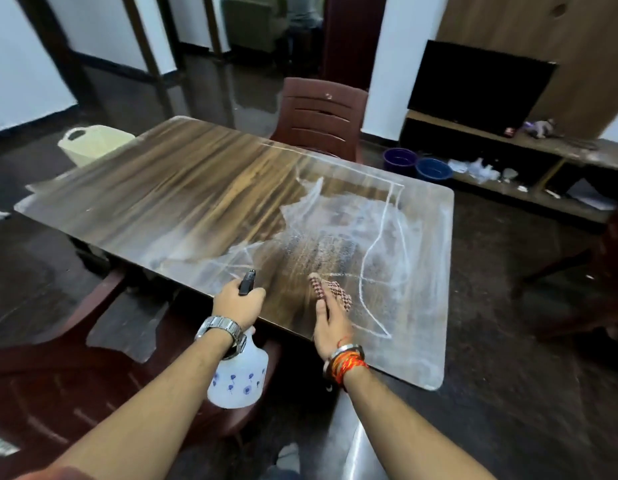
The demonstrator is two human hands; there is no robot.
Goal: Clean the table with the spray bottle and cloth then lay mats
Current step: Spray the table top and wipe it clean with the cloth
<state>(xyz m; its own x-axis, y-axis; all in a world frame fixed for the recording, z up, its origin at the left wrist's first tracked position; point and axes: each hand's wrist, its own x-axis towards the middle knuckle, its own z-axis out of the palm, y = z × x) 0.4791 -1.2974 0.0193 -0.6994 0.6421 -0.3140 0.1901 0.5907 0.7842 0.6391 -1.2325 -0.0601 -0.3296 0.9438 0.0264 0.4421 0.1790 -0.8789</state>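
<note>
Spray bottle [239, 377] hangs below grip of left hand [236, 304]

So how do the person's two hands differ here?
The left hand grips the spray bottle at the near edge of the table; the right hand holds a checked cloth over the tabletop. The left wrist has a metal watch, the right orange threads. Both forearms are bare.

We're in a home's living-dining room: a wood-grain dining table [203, 188] with brown plastic chairs [319, 116] around it. A dark television [480, 84] sits on a low wooden unit [529, 147], with an armchair [252, 22] through the doorway.
</note>
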